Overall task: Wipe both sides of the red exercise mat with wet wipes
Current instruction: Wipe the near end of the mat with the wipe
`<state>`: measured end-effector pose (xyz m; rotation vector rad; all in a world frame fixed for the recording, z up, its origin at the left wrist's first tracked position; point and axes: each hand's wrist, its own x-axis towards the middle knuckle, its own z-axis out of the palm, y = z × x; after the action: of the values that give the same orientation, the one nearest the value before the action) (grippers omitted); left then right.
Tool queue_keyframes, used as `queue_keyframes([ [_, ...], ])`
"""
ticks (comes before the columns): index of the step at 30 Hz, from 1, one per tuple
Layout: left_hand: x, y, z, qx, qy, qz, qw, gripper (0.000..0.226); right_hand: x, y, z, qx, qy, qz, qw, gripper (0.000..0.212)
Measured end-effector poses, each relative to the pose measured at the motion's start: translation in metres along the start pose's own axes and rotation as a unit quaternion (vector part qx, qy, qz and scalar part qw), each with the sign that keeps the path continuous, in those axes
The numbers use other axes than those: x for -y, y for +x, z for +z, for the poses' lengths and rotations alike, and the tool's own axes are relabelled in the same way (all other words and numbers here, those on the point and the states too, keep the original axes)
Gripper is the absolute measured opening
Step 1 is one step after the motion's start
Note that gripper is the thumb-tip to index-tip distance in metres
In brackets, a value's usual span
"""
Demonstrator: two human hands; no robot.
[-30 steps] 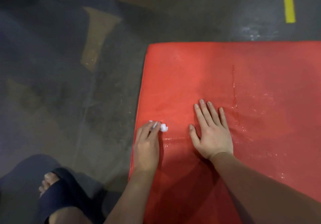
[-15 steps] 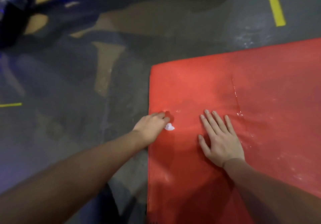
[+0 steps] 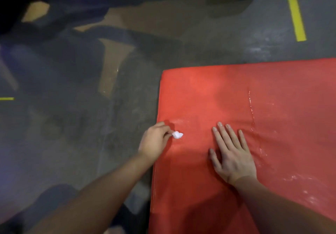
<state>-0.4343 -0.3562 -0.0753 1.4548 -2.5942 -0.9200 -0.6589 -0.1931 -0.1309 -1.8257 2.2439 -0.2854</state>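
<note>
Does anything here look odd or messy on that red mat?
Nothing looks damaged. The red mat shows a glistening wet streak beyond the right hand, which lies flat, and shiny smears farther right, likely wiping moisture. The wet wipe pinched by the left hand is only a tiny crumpled wad.

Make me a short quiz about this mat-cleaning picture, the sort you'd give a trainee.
1. True or false: the right hand lies flat, fingers spread, on the red mat.
2. What does the left hand pinch at the mat's left edge? (a) a sponge (b) a small white wipe (c) a spray bottle
3. What colour are the floor lines?

Key: 1 true; 2 b; 3 yellow.
</note>
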Motion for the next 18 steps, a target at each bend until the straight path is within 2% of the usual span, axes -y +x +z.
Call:
queue_keyframes([
  [1, -0.004, -0.013, 0.007, -0.01, 0.006, -0.007, 1.0, 0.01, 0.001, 0.0, -0.001, 0.005, -0.004, -0.001, 1.0, 0.07],
  [5, -0.017, -0.012, 0.006, 0.044, 0.052, 0.03, 0.997, 0.027, 0.002, -0.002, -0.002, 0.0, -0.005, 0.001, 1.0, 0.069],
  [8, -0.011, 0.024, -0.011, -0.009, 0.025, 0.028, 0.999, 0.054, 0.002, -0.002, -0.001, -0.004, -0.004, -0.003, 1.0, 0.069],
  [12, -0.019, 0.054, -0.017, -0.056, 0.022, -0.038, 0.997, 0.043, 0.001, -0.003, 0.001, -0.01, -0.003, -0.003, 1.0, 0.07],
  [16, -0.02, 0.038, 0.001, -0.069, 0.027, 0.027, 0.997, 0.043, 0.003, -0.003, -0.001, -0.006, 0.004, 0.001, 1.0, 0.069],
  [18, -0.011, 0.058, -0.006, -0.091, 0.03, 0.047, 0.994, 0.036, 0.002, -0.001, -0.002, 0.005, 0.001, 0.003, 1.0, 0.07],
])
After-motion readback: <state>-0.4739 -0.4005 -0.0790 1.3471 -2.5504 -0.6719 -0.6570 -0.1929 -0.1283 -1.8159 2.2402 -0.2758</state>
